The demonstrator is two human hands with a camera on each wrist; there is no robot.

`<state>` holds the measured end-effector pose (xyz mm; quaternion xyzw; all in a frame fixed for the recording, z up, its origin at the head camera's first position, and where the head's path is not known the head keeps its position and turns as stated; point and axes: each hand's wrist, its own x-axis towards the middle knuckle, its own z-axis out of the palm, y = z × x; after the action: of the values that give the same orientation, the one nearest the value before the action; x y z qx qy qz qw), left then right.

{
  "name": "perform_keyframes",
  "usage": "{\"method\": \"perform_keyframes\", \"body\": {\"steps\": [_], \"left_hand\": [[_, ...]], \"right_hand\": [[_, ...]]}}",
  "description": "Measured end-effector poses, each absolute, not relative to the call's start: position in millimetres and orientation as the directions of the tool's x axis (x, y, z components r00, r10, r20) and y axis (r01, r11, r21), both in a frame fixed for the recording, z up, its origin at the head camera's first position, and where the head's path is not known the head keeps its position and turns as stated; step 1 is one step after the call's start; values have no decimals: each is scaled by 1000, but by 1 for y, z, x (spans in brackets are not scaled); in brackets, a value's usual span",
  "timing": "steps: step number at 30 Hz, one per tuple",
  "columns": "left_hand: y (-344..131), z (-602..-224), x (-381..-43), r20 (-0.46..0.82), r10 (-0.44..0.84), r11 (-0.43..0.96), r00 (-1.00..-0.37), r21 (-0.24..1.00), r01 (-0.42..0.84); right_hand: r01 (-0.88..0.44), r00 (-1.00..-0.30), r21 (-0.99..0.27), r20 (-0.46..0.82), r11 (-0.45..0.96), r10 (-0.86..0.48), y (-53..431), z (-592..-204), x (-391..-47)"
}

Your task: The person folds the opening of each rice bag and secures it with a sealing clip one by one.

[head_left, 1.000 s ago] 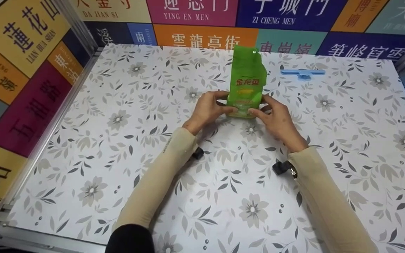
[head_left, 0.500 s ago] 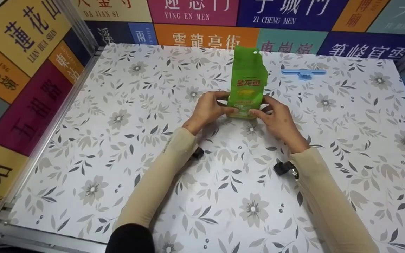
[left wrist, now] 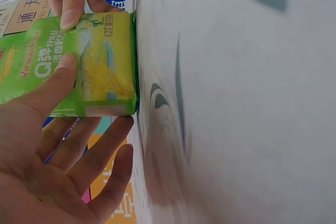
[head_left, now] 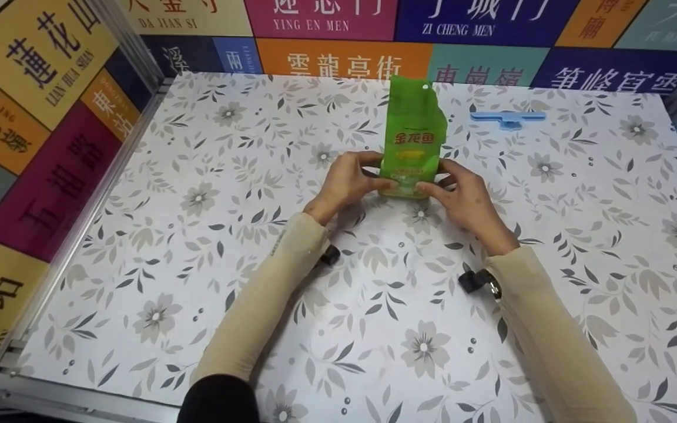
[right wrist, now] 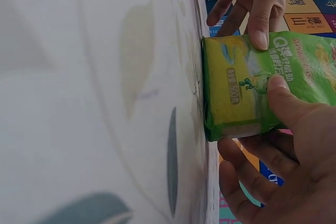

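A green plastic food bag (head_left: 412, 126) stands upright on the flowered table, its flat base down and its thinner top rising with an uneven right edge. Its lower front (left wrist: 105, 61) is yellow, with a printed 500-gram mark. My left hand (head_left: 347, 179) grips the bag's lower left side, thumb on the front and fingers along the side and behind. From the right, my right hand (head_left: 462, 194) holds the lower corner the same way, its thumb (right wrist: 281, 95) pressing the front. The back of the bag is hidden.
A light blue sealing clip (head_left: 509, 119) lies on the table to the right of the bag, towards the back. Printed panels (head_left: 338, 59) wall the table's rear and sides. A metal rail (head_left: 80, 399) runs along the front left edge.
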<state>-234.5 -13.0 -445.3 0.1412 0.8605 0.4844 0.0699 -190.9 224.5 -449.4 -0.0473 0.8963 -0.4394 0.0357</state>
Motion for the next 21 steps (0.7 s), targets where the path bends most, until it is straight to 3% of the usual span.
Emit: {"method": "perform_keyframes", "body": {"steps": [21], "left_hand": [[-15, -445, -230, 2, 327, 447, -945, 881, 156]], "right_hand": [[-28, -992, -785, -53, 619, -112, 225, -447, -183]]}}
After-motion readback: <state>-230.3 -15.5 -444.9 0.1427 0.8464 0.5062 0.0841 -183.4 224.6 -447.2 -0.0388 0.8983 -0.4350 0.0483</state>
